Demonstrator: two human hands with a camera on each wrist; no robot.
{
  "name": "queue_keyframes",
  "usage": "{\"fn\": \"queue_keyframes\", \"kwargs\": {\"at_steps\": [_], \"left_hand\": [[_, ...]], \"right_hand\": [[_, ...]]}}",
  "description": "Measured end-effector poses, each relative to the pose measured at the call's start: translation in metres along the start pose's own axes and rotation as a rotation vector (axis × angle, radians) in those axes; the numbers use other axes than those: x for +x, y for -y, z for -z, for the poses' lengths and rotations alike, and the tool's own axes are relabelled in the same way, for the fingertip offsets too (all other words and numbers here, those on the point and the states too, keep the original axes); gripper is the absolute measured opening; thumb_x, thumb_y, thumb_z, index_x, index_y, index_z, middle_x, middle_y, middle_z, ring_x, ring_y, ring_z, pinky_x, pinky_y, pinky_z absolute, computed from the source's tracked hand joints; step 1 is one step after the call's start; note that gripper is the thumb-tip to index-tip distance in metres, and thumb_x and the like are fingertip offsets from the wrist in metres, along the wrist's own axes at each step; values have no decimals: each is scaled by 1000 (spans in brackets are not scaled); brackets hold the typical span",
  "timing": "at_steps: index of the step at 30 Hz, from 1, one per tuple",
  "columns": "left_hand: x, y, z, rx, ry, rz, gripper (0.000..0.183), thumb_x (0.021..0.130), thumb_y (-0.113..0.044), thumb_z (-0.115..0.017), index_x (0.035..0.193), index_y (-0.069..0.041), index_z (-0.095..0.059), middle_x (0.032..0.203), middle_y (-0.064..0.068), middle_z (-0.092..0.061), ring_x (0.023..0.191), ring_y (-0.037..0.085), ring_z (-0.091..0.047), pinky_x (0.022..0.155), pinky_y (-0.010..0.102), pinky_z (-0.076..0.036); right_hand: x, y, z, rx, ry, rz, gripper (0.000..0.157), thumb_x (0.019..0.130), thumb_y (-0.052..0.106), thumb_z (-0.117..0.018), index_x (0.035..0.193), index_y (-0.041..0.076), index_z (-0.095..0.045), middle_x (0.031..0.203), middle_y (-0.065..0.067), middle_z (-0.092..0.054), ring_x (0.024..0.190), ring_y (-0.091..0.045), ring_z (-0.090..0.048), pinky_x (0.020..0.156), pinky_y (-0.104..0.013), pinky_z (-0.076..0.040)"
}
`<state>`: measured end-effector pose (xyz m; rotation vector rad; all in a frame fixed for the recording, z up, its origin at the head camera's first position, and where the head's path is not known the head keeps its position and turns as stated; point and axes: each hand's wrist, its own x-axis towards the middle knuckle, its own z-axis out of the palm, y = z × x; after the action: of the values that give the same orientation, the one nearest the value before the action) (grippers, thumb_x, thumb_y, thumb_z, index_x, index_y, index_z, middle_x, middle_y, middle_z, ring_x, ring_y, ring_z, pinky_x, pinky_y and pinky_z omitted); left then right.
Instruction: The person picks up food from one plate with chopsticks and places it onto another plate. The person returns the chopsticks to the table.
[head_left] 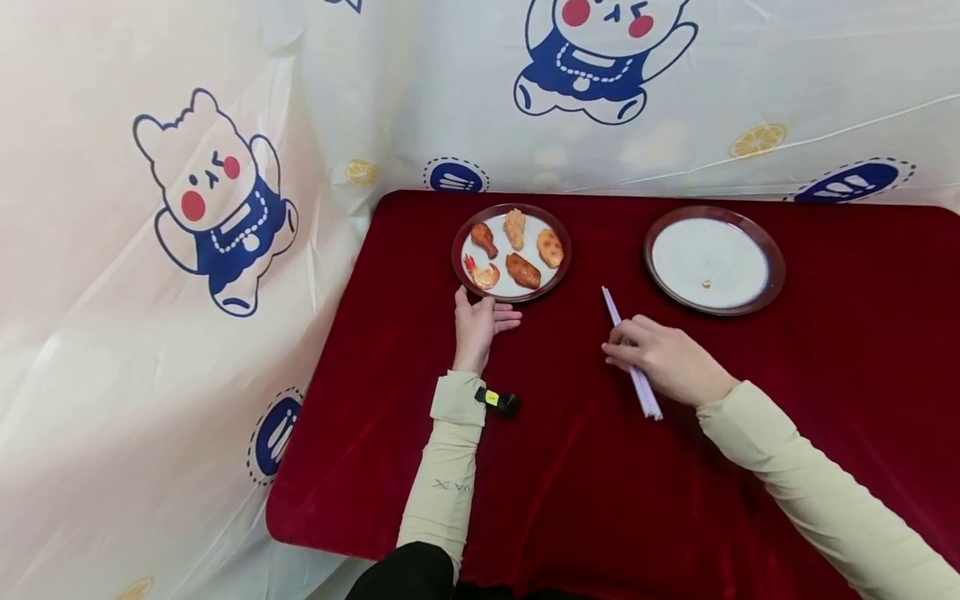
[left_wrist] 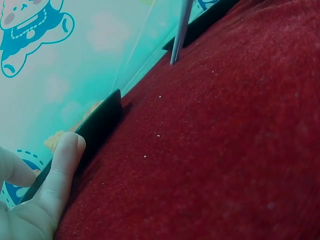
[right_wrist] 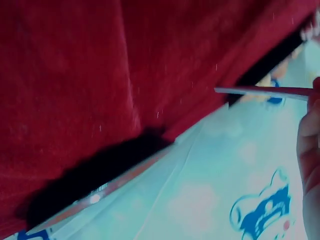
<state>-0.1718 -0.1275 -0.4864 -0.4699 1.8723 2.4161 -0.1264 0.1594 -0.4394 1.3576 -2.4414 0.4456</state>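
Observation:
In the head view, the left plate [head_left: 534,237], white inside with a brown rim, bears several food pieces: a drumstick [head_left: 483,239], a shrimp [head_left: 482,273], a brown wing-like piece [head_left: 522,271], a pale fried piece [head_left: 514,229] and a browned oval piece [head_left: 551,248]. My left hand [head_left: 476,333] touches this plate's near rim, its fingers fairly straight. Between the two plates, my right hand [head_left: 663,358] holds a pair of pale purple chopsticks [head_left: 643,392] above the cloth, tips pointing away. The right plate [head_left: 712,250] carries one tiny crumb-like bit [head_left: 707,284].
Dark red cloth [head_left: 570,467] covers the table. Behind and to the left hangs a pale curtain [head_left: 360,100] printed with cartoon animals. A black strap device [head_left: 501,402] sits at the left wrist. White specks [left_wrist: 159,135] dot the cloth in the left wrist view.

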Motion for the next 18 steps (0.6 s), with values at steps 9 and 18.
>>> {"fn": "queue_keyframes", "kwargs": {"at_steps": [9,18], "left_hand": [[-1,1,-1,4,-1,-7,76,98,-6,-39,156,-16,9,96,20,-65,69,20,-72,75,39,-63],[0,-1,-1,6,-6,10,76,99,-7,-40,156,-17,9,96,19,-65,71,21,-72,76,39,-63]], "right_hand": [[-12,11,-21,-75,118,89,14,75,-6,-68,81,7,-69,95,-8,-58,83,-21,-50,59,-28,-54],[-10,25,-25,-107,128,32,14,74,-9,-66,77,5,-67,91,-9,-56,82,-24,-51,64,-30,-53]]}}
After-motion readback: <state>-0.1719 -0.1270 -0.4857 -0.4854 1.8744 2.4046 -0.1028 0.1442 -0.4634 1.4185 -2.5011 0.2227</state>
